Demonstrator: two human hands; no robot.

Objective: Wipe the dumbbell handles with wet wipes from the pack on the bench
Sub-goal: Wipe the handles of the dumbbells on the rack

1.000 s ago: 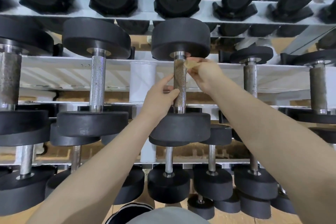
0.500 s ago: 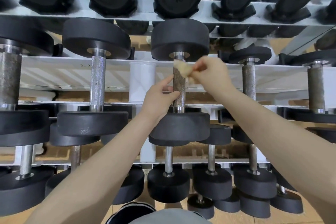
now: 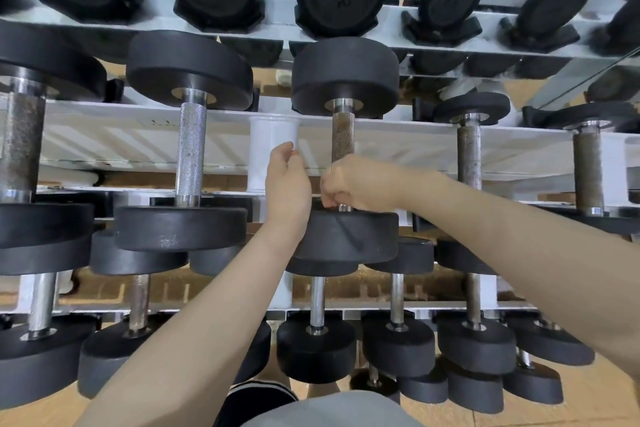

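The right hand is curled into a fist round the lower end of the handle of the middle dumbbell, its knuckles just above the near weight; the fingers wrap tight and whatever they may hold against the metal is hidden, so I cannot tell whether a wipe is inside the fist. A thin ring shows on one finger. Above these fingers the bare, brownish knurled handle runs up to the far weight. The left hand is just beside the right one, on its left, apart from the handle; its fingers are loosely curled, tips close to the thumb, and seem to hold nothing. Behind the left fingers stands a white post of the rack. Further left of that hand lies a dumbbell with a bright silver handle; to the right of the right fist lie two more with dull, rusty handles. Below both forearms sit smaller dumbbells on the lower shelf. The pack and the bench are out of view
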